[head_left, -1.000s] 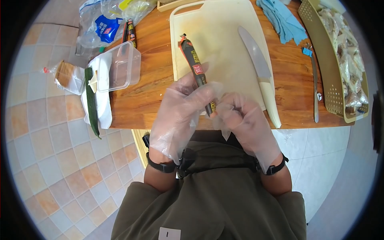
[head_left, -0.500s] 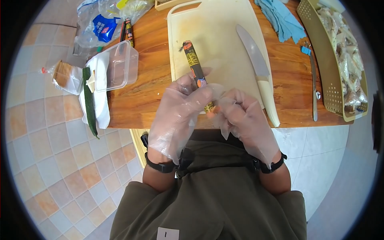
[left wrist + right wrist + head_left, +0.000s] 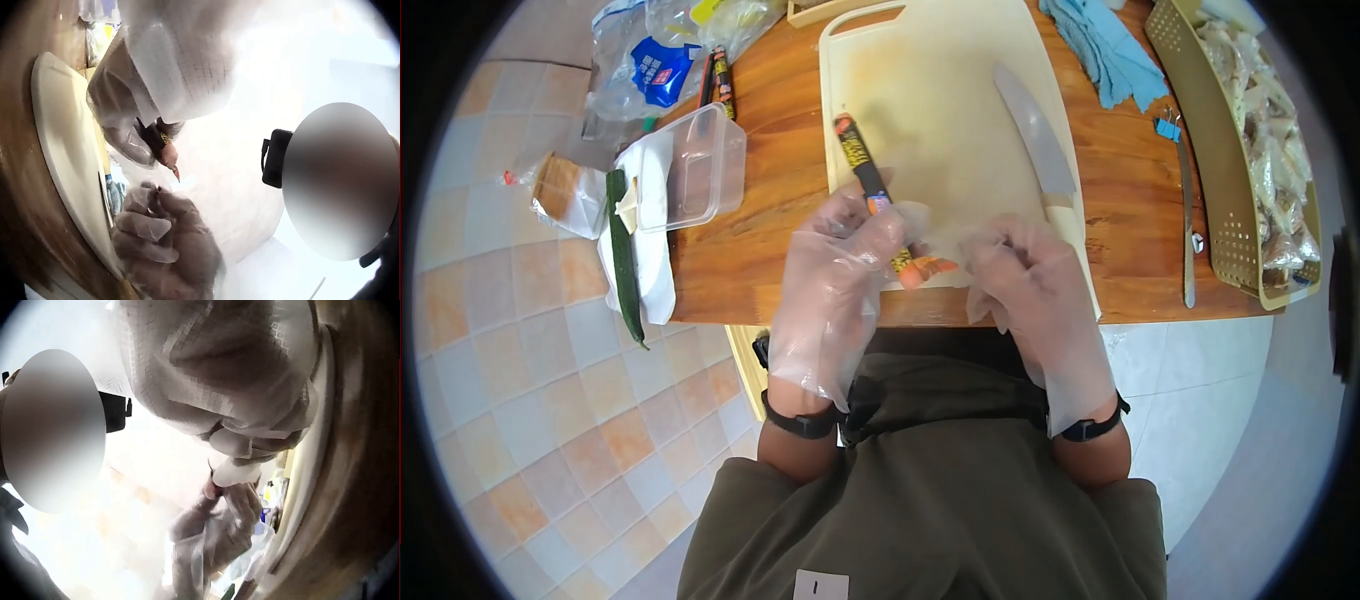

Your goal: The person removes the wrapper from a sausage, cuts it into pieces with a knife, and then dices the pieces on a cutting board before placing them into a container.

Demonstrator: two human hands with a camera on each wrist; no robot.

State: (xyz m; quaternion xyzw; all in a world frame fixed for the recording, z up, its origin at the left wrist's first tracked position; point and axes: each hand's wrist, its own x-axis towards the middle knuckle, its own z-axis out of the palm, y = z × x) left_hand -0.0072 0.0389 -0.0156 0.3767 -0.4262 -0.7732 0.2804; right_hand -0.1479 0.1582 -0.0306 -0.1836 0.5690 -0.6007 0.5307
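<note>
Fingers of left hand (image 3: 840, 265) clamp sausage (image 3: 870, 190); right hand (image 3: 1025, 275) fingers curled, contents unclear.

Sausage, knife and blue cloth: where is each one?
Sausage (image 3: 860, 165), head view, on the dark wrapper above the left hand.
Knife (image 3: 1036, 137), head view, mid-blade on the cutting board.
Blue cloth (image 3: 1106, 47), head view, middle of the crumpled fabric.
</note>
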